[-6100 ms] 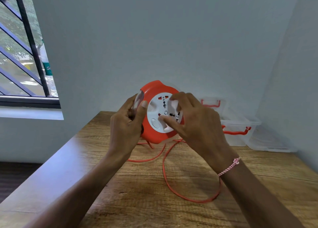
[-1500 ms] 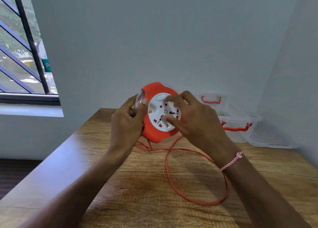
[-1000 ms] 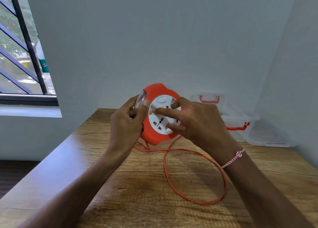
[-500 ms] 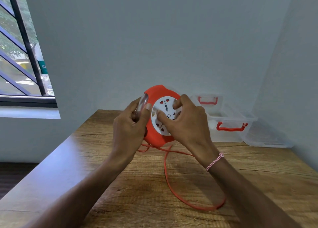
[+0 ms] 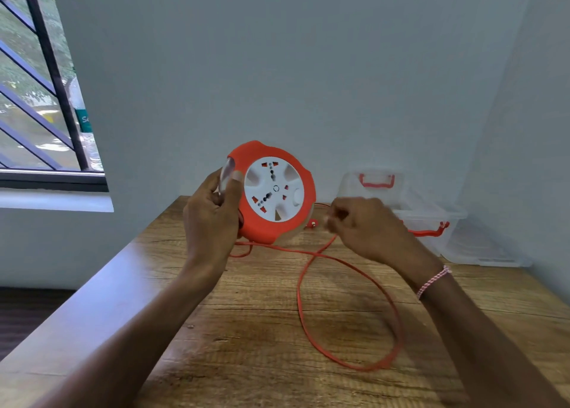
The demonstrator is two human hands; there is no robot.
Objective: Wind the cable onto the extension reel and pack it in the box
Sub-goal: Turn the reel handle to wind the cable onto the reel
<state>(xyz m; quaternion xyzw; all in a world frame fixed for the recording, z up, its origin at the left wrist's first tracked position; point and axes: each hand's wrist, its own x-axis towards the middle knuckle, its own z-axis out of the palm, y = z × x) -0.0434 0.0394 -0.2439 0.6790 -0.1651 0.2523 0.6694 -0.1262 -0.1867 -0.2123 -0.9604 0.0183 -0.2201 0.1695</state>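
Observation:
An orange extension reel (image 5: 277, 222) with a white socket face is held upright above the wooden table (image 5: 246, 330). My left hand (image 5: 211, 219) grips its left edge, thumb on the rim. My right hand (image 5: 367, 228) is off the reel, a little to its right, fingers curled and blurred; whether it pinches the cable I cannot tell. The orange cable (image 5: 354, 299) runs from under the reel and lies in a loose loop on the table. A clear plastic box (image 5: 428, 222) with red latches stands at the back right.
The box's clear lid (image 5: 484, 250) lies flat beside it against the right wall. A barred window (image 5: 40, 99) is at the left, past the table's left edge. Walls close the back and right sides.
My right hand has come off the reel's white face and moved to the right. The face has rotated. The cable loop on the table has shifted.

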